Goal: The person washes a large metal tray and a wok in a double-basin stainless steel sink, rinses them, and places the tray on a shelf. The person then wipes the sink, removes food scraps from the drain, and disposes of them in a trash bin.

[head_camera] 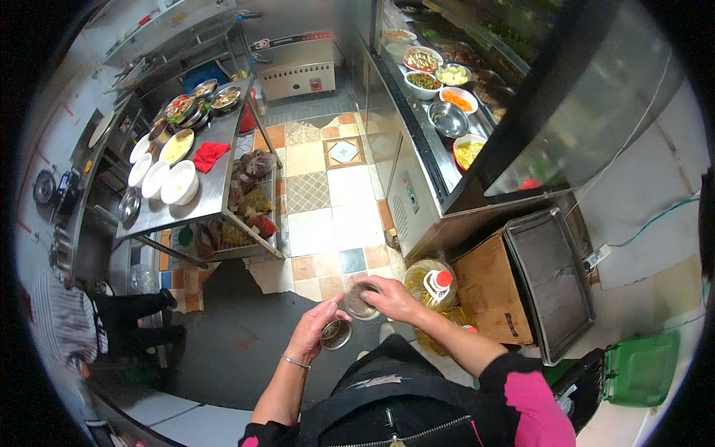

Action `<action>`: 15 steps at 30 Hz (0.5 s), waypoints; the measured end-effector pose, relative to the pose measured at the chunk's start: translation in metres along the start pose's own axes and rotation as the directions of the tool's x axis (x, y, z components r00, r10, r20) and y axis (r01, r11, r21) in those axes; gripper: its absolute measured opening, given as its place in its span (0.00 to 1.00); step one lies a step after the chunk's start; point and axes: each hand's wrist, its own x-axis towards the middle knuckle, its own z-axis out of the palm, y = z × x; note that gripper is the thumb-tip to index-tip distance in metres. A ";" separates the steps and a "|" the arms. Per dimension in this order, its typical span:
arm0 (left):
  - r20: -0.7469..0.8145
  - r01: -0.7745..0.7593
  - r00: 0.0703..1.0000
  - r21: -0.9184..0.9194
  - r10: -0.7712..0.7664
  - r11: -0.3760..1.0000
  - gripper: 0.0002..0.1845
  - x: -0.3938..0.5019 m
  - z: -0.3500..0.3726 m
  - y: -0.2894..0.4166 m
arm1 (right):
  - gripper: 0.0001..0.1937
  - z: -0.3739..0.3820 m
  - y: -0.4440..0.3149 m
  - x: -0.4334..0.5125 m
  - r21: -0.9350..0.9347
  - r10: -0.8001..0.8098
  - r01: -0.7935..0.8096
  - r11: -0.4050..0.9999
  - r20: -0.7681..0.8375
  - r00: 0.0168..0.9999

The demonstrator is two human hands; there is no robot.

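My left hand (311,329) grips a small round metal cup (336,334), whose mouth faces up towards me. Just above and to the right of it, my right hand (395,300) has hold of a second round metal cup (357,302), blurred, with fingers reaching over its rim. The two cups are close together in front of my dark apron (380,385); whether they touch I cannot tell. What is inside them is not clear.
A steel table (212,193) on the left bears white bowls (180,184) and a red cloth (211,156). Oil jugs (427,285), a cardboard box (491,290) and baking trays (550,285) stand right, below a food display cabinet (413,207). A person (106,318) is at left.
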 end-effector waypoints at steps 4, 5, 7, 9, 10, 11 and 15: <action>-0.120 -0.132 0.985 -0.033 0.127 0.991 0.29 0.027 -0.017 0.046 | 0.17 0.016 -0.013 0.089 -0.110 0.010 0.006 0.994 0.147 0.989; -0.154 -0.162 0.976 -0.031 0.156 0.986 0.29 0.038 -0.019 0.059 | 0.17 0.015 -0.014 0.109 -0.166 0.024 0.003 0.986 0.161 0.987; -0.180 -0.168 0.967 0.083 0.181 0.982 0.27 0.063 -0.029 0.083 | 0.17 0.009 -0.016 0.146 -0.263 0.063 -0.008 0.965 0.201 0.978; -0.171 -0.120 0.975 0.122 0.140 0.985 0.25 0.087 -0.035 0.109 | 0.20 -0.001 -0.020 0.183 -0.122 -0.014 0.048 0.991 0.269 0.963; -0.198 -0.089 0.972 0.197 0.129 0.976 0.22 0.102 -0.041 0.118 | 0.21 -0.006 -0.021 0.204 -0.072 -0.041 0.066 0.995 0.304 0.952; -0.198 -0.097 0.971 0.188 0.134 0.977 0.22 0.118 -0.044 0.129 | 0.21 -0.012 -0.022 0.223 -0.021 -0.071 0.082 0.996 0.334 0.940; -0.208 -0.127 0.964 0.178 0.164 0.976 0.23 0.173 -0.061 0.177 | 0.18 -0.052 -0.017 0.297 0.354 0.112 -0.212 0.911 0.282 0.953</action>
